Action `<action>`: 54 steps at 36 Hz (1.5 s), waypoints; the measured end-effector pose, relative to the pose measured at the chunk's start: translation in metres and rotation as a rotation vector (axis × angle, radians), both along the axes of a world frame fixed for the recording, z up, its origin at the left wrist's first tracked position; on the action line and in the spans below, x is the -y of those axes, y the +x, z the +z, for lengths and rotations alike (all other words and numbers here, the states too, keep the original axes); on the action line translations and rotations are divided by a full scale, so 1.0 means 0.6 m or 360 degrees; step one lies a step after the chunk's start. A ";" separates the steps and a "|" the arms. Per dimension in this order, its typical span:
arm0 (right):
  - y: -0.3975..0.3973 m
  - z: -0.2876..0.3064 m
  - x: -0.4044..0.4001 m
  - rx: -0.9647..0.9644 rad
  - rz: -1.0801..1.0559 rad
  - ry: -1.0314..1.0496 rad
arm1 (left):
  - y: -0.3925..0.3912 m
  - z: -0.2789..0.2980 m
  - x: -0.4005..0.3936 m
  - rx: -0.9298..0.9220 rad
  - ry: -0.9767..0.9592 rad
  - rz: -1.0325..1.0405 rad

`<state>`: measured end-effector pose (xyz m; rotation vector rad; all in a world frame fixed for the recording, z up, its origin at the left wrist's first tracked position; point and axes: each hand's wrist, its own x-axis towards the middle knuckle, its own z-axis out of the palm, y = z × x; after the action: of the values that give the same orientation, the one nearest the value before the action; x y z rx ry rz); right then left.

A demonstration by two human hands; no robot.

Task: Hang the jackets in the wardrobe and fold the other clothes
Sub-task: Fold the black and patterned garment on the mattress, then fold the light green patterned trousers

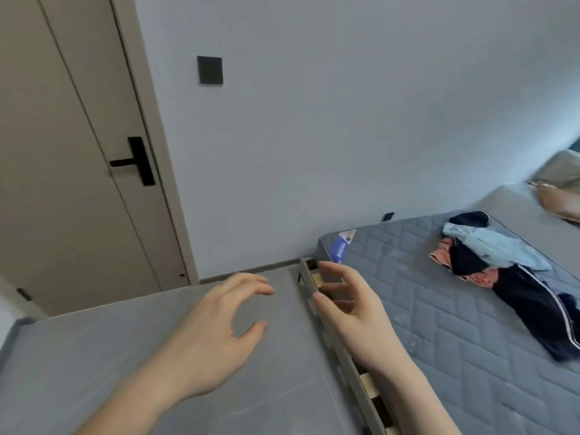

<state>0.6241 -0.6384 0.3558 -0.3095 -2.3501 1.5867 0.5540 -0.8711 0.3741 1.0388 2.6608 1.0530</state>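
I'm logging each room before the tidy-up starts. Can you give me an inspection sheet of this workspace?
Surface: grey quilted mattress on a slatted bed frame, with a blue label near its corner.
Job's things: pile of clothes on the mattress, unfolded; dark, light blue and pink pieces. Wardrobe not in view.
Clutter: nothing seen.
Hands: left hand and right hand both empty, fingers loosely curled, held over the floor and bed edge, apart from the clothes.
Cables: nothing seen.
Surroundings: closed door with black handle, black wall switch, grey wall.
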 end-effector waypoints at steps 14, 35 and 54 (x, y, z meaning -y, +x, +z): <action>-0.008 -0.040 -0.241 0.0016 -0.0485 -0.0078 | -0.148 -0.017 -0.245 0.0045 0.0028 -0.0350; -0.211 -0.081 -0.706 0.0084 -0.0635 -0.0047 | -0.428 -0.068 -0.720 0.0071 -0.0120 -0.0475; -0.397 -0.237 -1.022 0.0612 -0.1328 -0.0183 | -0.798 -0.276 -1.263 0.0309 -0.0621 -0.1228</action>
<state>0.3861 -0.0252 0.2138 -1.4988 -1.9146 1.2905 0.0755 -0.1132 0.2086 1.5568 1.8985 0.4242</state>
